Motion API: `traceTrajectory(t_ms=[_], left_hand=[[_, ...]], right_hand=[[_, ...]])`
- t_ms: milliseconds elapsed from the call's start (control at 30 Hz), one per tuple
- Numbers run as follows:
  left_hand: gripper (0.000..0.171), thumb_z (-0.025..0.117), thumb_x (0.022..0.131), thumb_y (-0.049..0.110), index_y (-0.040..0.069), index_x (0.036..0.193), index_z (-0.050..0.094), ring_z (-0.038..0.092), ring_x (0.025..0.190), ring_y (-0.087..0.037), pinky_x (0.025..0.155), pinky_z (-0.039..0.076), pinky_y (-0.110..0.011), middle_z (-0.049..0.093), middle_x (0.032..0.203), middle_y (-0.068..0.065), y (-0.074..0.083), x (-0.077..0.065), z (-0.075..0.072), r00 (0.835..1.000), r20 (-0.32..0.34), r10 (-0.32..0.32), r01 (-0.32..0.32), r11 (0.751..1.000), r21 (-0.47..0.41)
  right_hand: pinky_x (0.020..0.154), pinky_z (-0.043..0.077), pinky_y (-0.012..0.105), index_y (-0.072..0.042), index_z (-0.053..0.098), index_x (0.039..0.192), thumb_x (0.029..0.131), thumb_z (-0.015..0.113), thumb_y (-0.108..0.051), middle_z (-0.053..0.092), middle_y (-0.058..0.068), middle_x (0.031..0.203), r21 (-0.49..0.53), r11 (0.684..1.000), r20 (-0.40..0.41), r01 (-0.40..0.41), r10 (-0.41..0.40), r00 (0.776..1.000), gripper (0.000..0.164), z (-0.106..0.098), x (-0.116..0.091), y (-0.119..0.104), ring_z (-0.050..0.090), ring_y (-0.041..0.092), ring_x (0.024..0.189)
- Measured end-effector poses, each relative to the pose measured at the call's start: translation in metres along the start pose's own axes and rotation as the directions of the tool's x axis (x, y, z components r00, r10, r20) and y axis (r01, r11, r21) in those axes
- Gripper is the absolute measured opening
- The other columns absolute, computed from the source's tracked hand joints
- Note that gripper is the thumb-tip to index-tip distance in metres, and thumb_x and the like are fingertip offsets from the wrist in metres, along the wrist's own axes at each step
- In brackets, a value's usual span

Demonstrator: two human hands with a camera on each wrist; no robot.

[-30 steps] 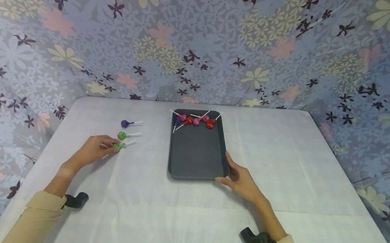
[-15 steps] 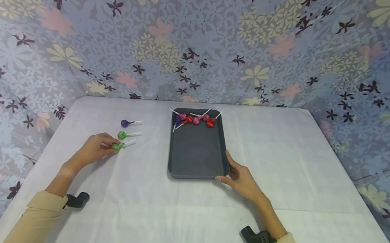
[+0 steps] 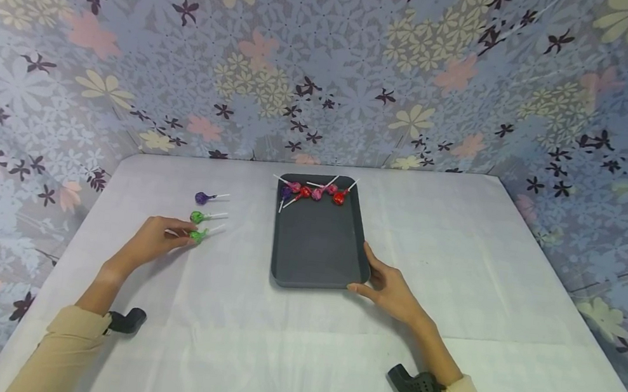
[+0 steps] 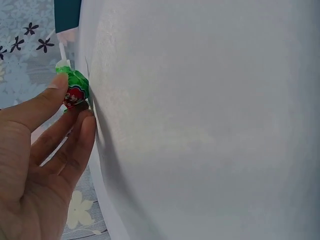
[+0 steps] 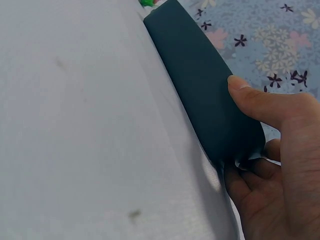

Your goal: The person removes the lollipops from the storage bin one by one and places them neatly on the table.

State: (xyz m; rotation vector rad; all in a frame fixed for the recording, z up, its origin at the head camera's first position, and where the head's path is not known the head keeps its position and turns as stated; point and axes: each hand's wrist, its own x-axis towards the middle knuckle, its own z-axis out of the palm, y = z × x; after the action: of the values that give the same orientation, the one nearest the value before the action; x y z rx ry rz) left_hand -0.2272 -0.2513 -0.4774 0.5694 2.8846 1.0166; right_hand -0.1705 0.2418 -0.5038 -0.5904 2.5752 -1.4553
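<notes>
Left grip (image 3: pixel 157 240): my thumb and fingertips pinch the green pop (image 3: pixel 199 235) by its wrapped head, left of the tray.
Green pop: level with the tray's near half and well apart from it, stick pointing toward the tray; I cannot tell whether it touches the surface (image 3: pixel 296 366).
Right grip (image 3: pixel 390 292): curled round the tray's near right corner, thumb against the near wall.
Tray (image 3: pixel 317 244): dark grey, its long sides running away from me.
Second green pop (image 3: pixel 197 217): left of the tray, just beyond the one I pinch.
Purple pop (image 3: pixel 201 198): left of the tray, farther from me than both green ones.
Tray pops: three pink (image 3: pixel 317 194), two red (image 3: pixel 338 198) and one dark purple (image 3: pixel 287 194), bunched at the tray's far end, some sticks across the rim.
Backdrop (image 3: pixel 330 44): floral cloth, beyond the tray.
</notes>
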Motion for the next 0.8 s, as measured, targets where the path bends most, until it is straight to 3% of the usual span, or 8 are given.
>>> traceTrajectory(t_ms=[800], left_hand=[[0.030,0.073,0.085,0.004,-0.002,0.115,0.070,0.067,0.092,-0.028,0.081,0.058,-0.038,0.071,0.104,-0.015,0.0041,0.0022,0.0025,0.999,0.027,0.032,-0.032,0.999,0.000]], right_hand=[[0.102,0.046,0.040,-0.008,0.015,0.156,0.087,0.074,-0.028,0.027,0.021,0.156,0.005,1.000,0.001,0.008,-0.008,1.000,0.093,-0.0003,0.0001,-0.0008,0.047,0.035,0.132]])
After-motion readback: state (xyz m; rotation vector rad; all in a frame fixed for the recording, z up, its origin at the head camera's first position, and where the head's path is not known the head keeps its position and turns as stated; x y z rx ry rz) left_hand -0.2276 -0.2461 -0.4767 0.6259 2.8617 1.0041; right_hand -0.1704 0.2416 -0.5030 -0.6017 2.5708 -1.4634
